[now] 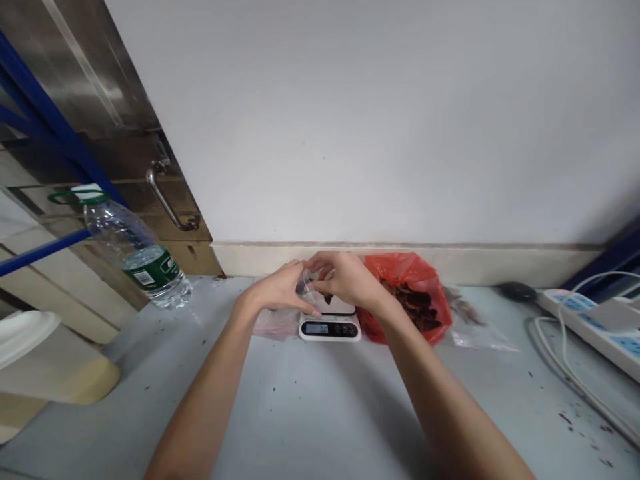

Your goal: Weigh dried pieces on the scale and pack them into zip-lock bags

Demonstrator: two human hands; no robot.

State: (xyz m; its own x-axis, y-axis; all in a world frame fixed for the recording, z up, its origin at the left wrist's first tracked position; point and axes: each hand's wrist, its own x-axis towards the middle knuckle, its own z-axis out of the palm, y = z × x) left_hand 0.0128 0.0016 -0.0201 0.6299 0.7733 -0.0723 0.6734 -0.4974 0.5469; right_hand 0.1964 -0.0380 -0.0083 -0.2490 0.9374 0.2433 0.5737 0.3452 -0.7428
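A small white digital scale [356,331] lies on the grey table close to the wall, its display seeming to read zero. Above its left side, my left hand [280,287] is closed around the edge of a clear plastic bag [305,285]. My right hand [350,279] meets it over the scale with fingers pinched; a dark dried piece [328,299] shows at the fingertips. Right of the scale stands an open red plastic bag [440,293] filled with dark brown dried pieces [413,303]. More clear plastic [276,325] lies flat beneath my left wrist.
A clear bag with brownish contents [475,327] lies right of the red bag. Farther right are a black object [518,291], a power strip [607,333] and white cables. A water bottle [145,257] and a lidded container [55,367] stand left. Dark crumbs dot the table.
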